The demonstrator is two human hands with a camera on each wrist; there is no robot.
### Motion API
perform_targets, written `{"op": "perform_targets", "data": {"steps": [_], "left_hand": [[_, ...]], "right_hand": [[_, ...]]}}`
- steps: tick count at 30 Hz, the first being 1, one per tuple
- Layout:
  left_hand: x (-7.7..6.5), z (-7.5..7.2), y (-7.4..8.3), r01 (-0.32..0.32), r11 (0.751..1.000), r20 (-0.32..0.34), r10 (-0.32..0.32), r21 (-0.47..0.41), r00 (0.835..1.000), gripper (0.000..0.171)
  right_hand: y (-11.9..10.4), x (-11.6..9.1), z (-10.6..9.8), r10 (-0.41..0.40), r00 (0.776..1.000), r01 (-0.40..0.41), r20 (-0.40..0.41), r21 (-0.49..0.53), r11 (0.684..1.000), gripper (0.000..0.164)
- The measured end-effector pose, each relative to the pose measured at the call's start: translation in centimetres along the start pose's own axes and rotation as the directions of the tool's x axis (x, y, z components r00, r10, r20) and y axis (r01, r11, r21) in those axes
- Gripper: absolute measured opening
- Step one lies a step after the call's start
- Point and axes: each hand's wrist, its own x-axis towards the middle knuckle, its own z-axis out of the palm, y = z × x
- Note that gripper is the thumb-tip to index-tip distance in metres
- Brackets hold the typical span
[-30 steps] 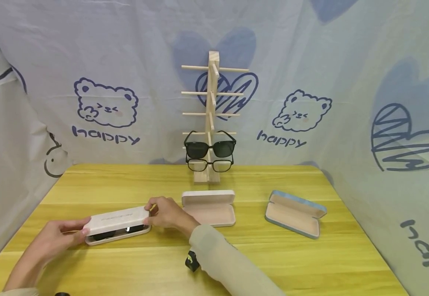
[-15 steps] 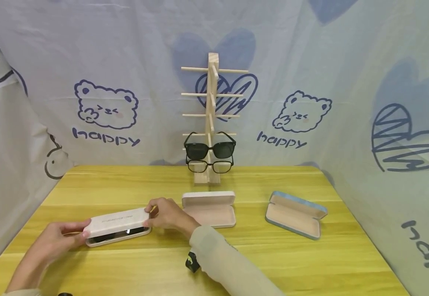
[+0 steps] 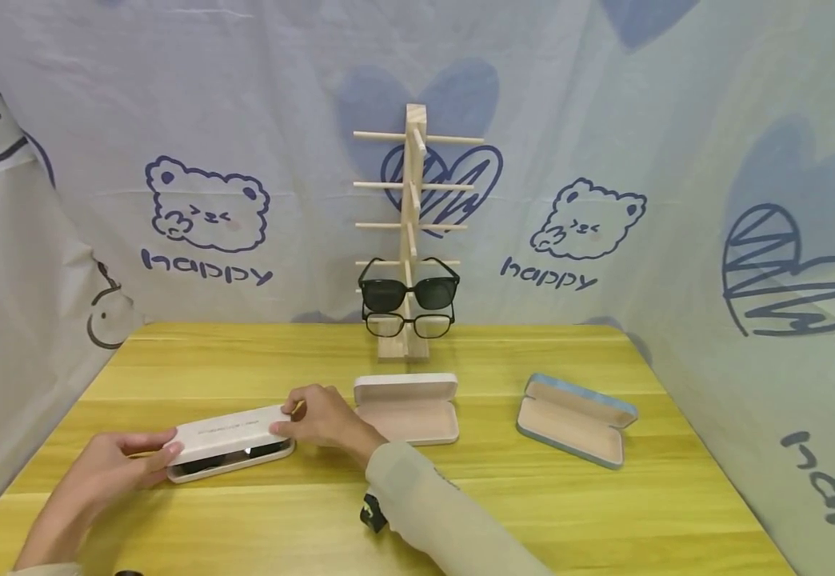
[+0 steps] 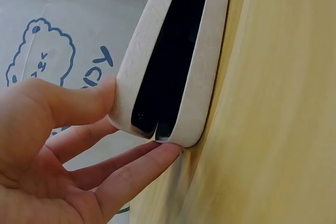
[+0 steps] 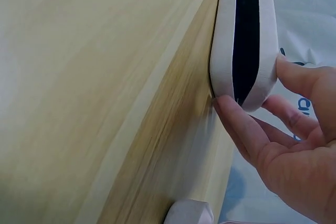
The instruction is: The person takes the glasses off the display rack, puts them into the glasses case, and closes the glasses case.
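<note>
A white glasses case (image 3: 226, 432) stands part-open at the left of the table, its lid lowered over dark-lensed glasses (image 4: 176, 51). My left hand (image 3: 104, 468) grips the case's left end, the thumb on the lid's front and the fingers around the end. At the opposite end my right hand (image 3: 324, 418) does the same, its thumb on the lid and a fingertip low at the base in the right wrist view. A dark gap runs along the front between lid and base.
Behind my right forearm sits a second white case (image 3: 406, 408), lid raised. A blue case (image 3: 576, 420) lies open at the right. At the back, a wooden display rack (image 3: 415, 192) bears black sunglasses (image 3: 409, 294) and clear-lensed glasses (image 3: 409, 324).
Both thumbs have slid slightly inward along the front of the case's lid. The gap under the lid looks much the same, and the case stays in place.
</note>
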Motion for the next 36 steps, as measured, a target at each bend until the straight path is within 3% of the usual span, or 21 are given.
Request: {"op": "perform_targets", "data": {"steps": [3,9,14,25,30,36], "left_hand": [[0.3,0.0,0.0,-0.019,1.0,-0.005,0.019,-0.003,1.0,0.073],[0.3,0.7,-0.5,-0.086,0.994,-0.09,0.091,0.062,0.992,0.064],[0.3,1.0,-0.5,-0.118,0.991,-0.12,0.124,0.058,0.985,0.061],[0.4,0.8,-0.1,-0.12,0.991,-0.096,0.125,0.057,0.987,0.062],[0.3,0.6,0.0,-0.103,0.993,-0.066,0.106,0.053,0.992,0.063],[0.4,0.3,1.3,-0.137,0.978,-0.067,0.149,0.158,0.987,0.065]], "right_hand": [[0.0,-0.1,0.0,0.006,1.0,-0.006,-0.014,-0.008,1.0,0.021],[0.1,-0.2,0.0,-0.034,0.999,0.032,-0.038,-0.032,0.999,0.015],[0.1,-0.3,-0.2,-0.027,0.999,0.026,-0.047,-0.028,0.999,0.016],[0.0,-0.3,-0.1,0.003,0.998,-0.005,-0.056,-0.038,0.999,0.016],[0.0,-0.5,-0.1,0.004,1.0,-0.005,-0.01,-0.077,0.997,0.017],[-0.4,-0.9,-1.3,-0.021,0.999,0.026,0.037,-0.121,0.992,0.029]]}}
